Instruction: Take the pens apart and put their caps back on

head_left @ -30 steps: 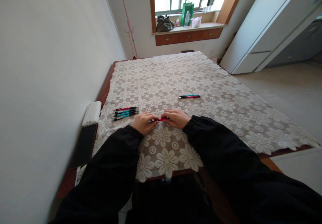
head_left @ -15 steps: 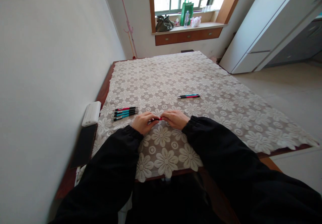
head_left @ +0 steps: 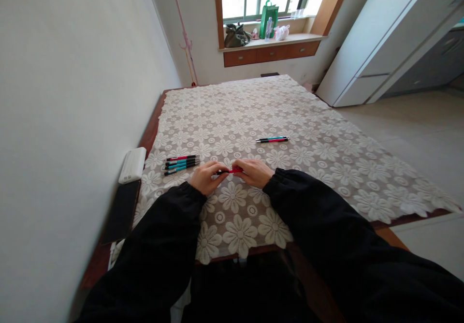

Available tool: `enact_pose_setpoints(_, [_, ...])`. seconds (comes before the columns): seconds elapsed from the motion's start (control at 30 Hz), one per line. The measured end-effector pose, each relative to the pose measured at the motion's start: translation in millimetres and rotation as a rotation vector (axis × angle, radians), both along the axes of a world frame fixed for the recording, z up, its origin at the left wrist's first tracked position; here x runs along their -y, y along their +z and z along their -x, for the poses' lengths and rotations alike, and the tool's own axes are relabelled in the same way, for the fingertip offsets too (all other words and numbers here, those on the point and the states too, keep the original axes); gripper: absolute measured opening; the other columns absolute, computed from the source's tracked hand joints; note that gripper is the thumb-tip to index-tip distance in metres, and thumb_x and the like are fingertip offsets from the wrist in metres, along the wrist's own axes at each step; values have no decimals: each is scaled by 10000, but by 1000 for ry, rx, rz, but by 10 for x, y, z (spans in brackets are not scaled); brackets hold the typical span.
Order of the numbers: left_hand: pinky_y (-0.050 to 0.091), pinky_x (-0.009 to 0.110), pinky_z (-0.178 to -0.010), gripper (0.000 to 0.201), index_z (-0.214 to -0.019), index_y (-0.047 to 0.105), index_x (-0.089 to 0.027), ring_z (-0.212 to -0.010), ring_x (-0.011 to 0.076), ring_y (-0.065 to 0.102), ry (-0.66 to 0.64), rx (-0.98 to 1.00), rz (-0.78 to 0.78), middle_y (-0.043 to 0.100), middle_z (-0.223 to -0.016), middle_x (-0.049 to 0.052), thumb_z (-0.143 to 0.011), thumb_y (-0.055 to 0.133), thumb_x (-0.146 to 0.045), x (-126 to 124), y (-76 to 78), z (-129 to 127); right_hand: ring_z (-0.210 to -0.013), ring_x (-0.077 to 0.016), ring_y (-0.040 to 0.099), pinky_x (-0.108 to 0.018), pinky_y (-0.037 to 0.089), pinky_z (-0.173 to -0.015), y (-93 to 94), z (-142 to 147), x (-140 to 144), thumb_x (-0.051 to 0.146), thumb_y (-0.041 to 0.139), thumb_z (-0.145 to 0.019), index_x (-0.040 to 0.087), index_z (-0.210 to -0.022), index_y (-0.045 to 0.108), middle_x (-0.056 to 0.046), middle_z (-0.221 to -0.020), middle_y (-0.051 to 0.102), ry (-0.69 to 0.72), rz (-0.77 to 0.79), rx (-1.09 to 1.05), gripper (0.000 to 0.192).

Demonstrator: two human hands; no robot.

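Both the left hand (head_left: 206, 177) and the right hand (head_left: 253, 172) pinch one red pen (head_left: 232, 170) between closed fingertips just above the lace tablecloth (head_left: 326, 158), a row of pens (head_left: 181, 163) lying left of the grip and two pens (head_left: 272, 139) beyond it.

Person, own body as seen from the head camera: two bare hands, left hand (head_left: 207, 177) and right hand (head_left: 253, 172), no rings, watch or gloves visible. Both arms in long, loose black sleeves (head_left: 319, 216) with gathered cuffs at the wrists. Matte fabric, unmarked.
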State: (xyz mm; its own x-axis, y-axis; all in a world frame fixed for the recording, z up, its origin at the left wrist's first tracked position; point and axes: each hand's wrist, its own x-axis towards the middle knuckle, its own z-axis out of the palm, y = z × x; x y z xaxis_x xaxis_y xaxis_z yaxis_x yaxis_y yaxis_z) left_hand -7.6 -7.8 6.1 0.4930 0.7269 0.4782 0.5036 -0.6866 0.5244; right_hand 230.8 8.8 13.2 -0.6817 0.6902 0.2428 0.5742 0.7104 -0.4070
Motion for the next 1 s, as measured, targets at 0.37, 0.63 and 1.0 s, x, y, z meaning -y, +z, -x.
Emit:
enact_pose_setpoints(0.37, [558, 295, -809, 142, -1029, 728, -234, -893, 163, 680, 5, -29, -6, 739, -976, 37, -966, 635, -319, 0, 12, 9, -838, -189, 643, -281, 392, -726, 23, -20, -23, 362, 486, -1051, 206, -970, 674, -62, -892, 716, 30, -46, -28, 258])
enact_pose_setpoints(0.63, [560, 296, -823, 156, -1039, 732, -248, -904, 165, 682, 34, -42, 4, 738, -986, 36, -969, 629, -342, 1, 9, 16, -834, -187, 644, -283, 393, -726, 4, -32, -34, 372, 478, -1054, 212, -989, 672, -55, -889, 720, 32, -48, -4, 259])
enact_pose_setpoints(1.0, [560, 309, -850, 167, -1036, 739, -245, -928, 175, 690, 42, -44, -10, 750, -999, 41, -967, 633, -354, -1, 13, 19, -805, -187, 639, -285, 387, -717, 10, -30, -38, 384, 528, -1032, 203, -1030, 682, -56, -879, 725, 17, -65, 11, 238])
